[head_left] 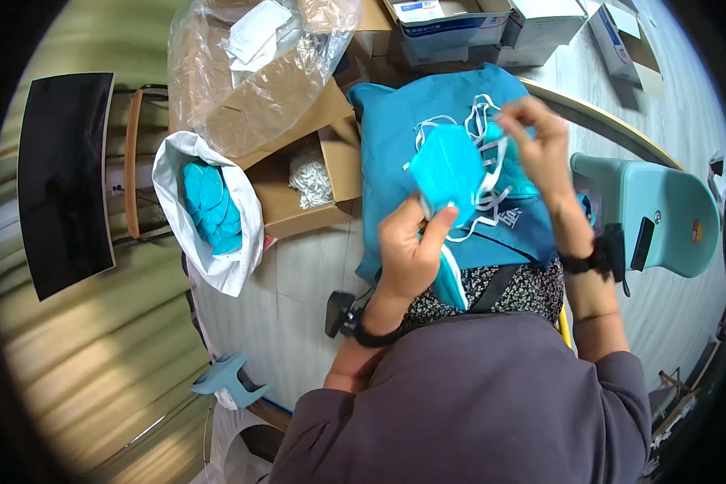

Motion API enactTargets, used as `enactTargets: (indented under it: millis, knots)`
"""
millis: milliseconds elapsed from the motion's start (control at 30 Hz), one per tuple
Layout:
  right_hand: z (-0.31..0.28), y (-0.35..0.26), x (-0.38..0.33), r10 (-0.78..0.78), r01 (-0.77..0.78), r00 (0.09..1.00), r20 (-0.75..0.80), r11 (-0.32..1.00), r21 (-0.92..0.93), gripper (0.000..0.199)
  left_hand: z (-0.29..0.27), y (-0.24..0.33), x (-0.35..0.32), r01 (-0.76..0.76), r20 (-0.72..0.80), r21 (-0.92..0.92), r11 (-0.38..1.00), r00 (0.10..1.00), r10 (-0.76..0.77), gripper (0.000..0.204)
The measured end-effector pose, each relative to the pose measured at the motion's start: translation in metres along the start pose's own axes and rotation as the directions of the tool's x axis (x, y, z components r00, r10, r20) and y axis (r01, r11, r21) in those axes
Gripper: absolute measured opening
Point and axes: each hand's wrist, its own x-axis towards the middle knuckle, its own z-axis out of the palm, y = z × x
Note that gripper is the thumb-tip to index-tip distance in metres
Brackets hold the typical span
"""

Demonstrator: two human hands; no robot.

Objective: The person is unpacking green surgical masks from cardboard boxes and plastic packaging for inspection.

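Note:
My left hand (407, 246) is closed with thumb and fingers on the lower edge of a teal face mask (446, 165), its outer side facing up. White elastic straps (486, 109) trail from the mask's right side. My right hand (538, 145), slightly blurred, pinches at one of these straps near the mask's upper right. Under the right hand lie more teal masks (527, 179) with tangled white straps, on a blue cloth (387, 161) over my lap. Below my left hand another teal mask (450, 284) with a white edge is partly hidden.
To the left, a white bag (250, 234) holds several teal masks. Beside it stands a cardboard box (306, 216) with a bundle of white straps. Printed cartons (452, 32) are at the back. A light-teal plastic stool (678, 210) stands right, a black panel (64, 181) far left.

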Motion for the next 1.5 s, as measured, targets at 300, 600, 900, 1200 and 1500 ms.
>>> enactTargets:
  millis: [300,600,900,1200,1500]
  knots:
    - [0.004,-0.053,-0.005,-0.369,0.381,0.898,0.239,0.924,-0.006,0.033,-0.019,-0.005,0.013,0.004,-0.179,-0.275,0.961,0.982,-0.056,0.017]
    - [0.031,-0.051,-0.025,-0.399,0.379,0.856,0.330,0.917,0.127,0.010,-0.001,-0.016,0.008,0.115,-0.108,-0.229,0.967,0.984,-0.142,0.015]
    - [0.011,0.015,0.008,0.103,-0.203,0.943,0.318,0.932,0.301,0.037,-0.018,0.012,-0.017,0.296,-0.071,-0.332,0.895,0.939,-0.337,0.026]
    - [0.031,-0.013,-0.013,-0.187,0.017,0.876,0.445,0.933,0.359,0.021,-0.035,0.002,0.000,0.488,0.280,-0.495,0.719,0.873,-0.399,0.051]
    - [0.044,-0.036,-0.006,-0.135,0.076,0.963,0.235,0.967,0.242,0.024,-0.036,-0.017,0.002,0.004,-0.089,0.218,0.976,0.996,0.016,0.016]
